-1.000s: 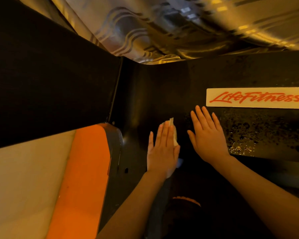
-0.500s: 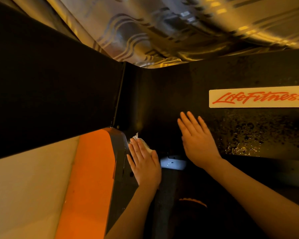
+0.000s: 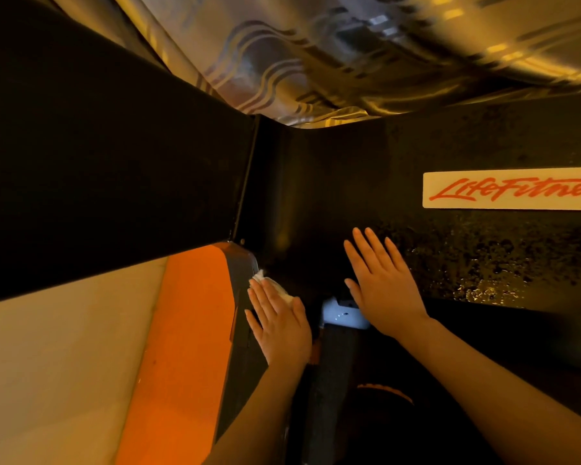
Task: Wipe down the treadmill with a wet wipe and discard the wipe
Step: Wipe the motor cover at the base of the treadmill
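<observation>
Left hand (image 3: 279, 325): fingers straight and together, palm down, pressing a white wet wipe (image 3: 271, 287) flat against the grey end cap (image 3: 240, 297) of the treadmill (image 3: 332, 182). Only the crumpled edge of the wipe shows, protruding beyond the fingertips and beside the index finger; the remainder lies under the palm. No finger is seen curling round it.

Right hand (image 3: 381, 280): extended, fingers straight and slightly spread, palm laid flat on the black treadmill panel. It holds nothing. It sits near the left hand but apart from it, further forward.

Between the 2 hands, just beside the right wrist, a small pale plate (image 3: 341, 315) reflects light. Its nature cannot be determined.

To the right of the right hand the black panel is speckled with wet droplets (image 3: 483, 276), densest along its lower edge. Above those, beyond the right fingertips and to their right, a pale rectangular label (image 3: 510, 191) carries red script lettering, cut off at the frame edge.

To the left of the left hand, an orange strip (image 3: 185, 347) runs alongside the grey end cap, and further left lies a pale cream surface (image 3: 57, 364). A broad black panel (image 3: 108, 169) crosses above both, well ahead of the left fingertips.

Beyond the treadmill, ahead of both hands, is a patterned floor (image 3: 316, 55) with wavy stripes, blurred.

Both forearms are bare.
</observation>
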Available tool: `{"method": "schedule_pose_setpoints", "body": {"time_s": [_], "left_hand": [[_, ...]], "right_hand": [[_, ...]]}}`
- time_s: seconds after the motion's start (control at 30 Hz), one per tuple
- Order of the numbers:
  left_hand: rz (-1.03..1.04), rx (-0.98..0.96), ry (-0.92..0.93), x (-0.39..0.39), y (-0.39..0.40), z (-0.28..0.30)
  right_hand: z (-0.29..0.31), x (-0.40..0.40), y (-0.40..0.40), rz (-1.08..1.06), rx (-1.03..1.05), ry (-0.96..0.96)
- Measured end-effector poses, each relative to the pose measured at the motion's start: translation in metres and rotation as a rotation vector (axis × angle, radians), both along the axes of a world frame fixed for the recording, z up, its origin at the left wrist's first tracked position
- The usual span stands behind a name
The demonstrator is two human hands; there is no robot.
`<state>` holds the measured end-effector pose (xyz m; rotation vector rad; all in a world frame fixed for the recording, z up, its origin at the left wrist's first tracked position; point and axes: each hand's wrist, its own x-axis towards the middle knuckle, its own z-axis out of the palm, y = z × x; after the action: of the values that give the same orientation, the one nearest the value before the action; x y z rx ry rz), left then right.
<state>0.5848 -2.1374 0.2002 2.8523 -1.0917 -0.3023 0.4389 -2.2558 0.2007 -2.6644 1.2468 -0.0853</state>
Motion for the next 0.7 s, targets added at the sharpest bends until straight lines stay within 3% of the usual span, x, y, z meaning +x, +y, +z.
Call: {"method": "schedule_pose_setpoints", "body": {"time_s": [0.17, 0.53, 0.7], "left_hand": [[0.173, -0.113, 0.042, 0.039, -0.03, 0.005], [0.114, 0.022, 0.062, 0.009, -0.009, 0.005], [0.194, -0.124, 0.021, 0.024, -0.048, 0.014]], "right_hand": [[-0.001, -0.002, -0.002, 0.022, -0.008, -0.003], [-0.001, -0.002, -0.001, 0.021, -0.003, 0.022], [-0.002, -0.001, 0.0, 0.02, -0.008, 0.025]]}}
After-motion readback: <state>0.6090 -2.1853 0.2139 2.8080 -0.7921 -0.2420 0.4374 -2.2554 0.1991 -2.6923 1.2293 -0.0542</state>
